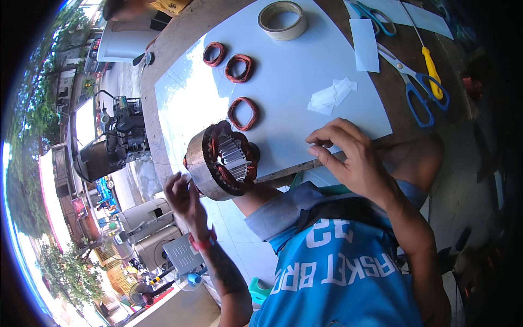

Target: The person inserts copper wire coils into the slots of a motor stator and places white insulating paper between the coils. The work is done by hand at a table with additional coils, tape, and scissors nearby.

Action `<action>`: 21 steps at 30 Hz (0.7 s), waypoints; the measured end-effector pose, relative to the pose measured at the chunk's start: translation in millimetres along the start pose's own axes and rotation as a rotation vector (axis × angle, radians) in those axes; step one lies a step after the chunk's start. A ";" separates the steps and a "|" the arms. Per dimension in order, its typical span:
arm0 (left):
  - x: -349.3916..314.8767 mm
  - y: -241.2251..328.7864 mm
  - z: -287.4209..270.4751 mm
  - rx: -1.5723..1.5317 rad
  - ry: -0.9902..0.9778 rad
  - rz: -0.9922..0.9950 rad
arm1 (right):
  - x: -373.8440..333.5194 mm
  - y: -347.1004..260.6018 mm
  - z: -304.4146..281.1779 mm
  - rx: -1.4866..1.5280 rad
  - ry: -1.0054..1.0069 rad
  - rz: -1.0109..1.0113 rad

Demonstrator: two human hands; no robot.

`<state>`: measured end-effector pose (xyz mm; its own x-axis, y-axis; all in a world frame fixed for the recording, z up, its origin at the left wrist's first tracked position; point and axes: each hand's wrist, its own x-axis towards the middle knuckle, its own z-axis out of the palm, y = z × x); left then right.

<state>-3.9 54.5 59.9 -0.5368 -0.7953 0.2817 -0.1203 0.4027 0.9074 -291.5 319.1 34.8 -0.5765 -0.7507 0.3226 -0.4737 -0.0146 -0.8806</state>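
A motor stator (210,163), a steel ring with inner slots and copper windings, rests on its side at the near left edge of the white sheet. My left hand (185,199) is beside its outer wall, fingers curled together; whatever they may hold is hidden. To the right of the stator, my right hand (348,155) hovers over the sheet's near edge, thumb and forefinger apart with nothing seen between them. Beyond the stator lie three loose copper wire coils: one (243,114) close to it, another (239,68) farther off, and the farthest coil (214,54).
On the white sheet (294,71) are small white paper slips (331,97) and a tape roll (282,22). Blue-handled scissors (419,90), a yellow-handled screwdriver (432,71), teal-handled scissors (376,16) and a paper strip (365,46) lie at the right. A street with machinery shows at left.
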 end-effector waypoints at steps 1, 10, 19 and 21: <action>8.0 -13.6 4.6 0.007 -0.076 0.013 | -0.5 3.9 1.2 -0.025 -0.010 -0.014; 7.1 -36.3 10.0 0.143 -0.111 0.121 | 0.1 5.7 -3.0 -0.022 -0.050 0.015; 26.5 10.3 14.1 0.340 -0.326 0.041 | 3.7 1.2 2.2 -0.119 -0.044 -0.021; 30.1 21.0 18.1 0.455 -0.370 0.059 | 7.3 -3.4 8.6 -0.177 -0.049 -0.053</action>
<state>-37.7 47.2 81.8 -0.7993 -0.5877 0.1258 -0.3841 0.6605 0.6452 -288.3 308.0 37.2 -0.5165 -0.7835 0.3454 -0.6147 0.0586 -0.7865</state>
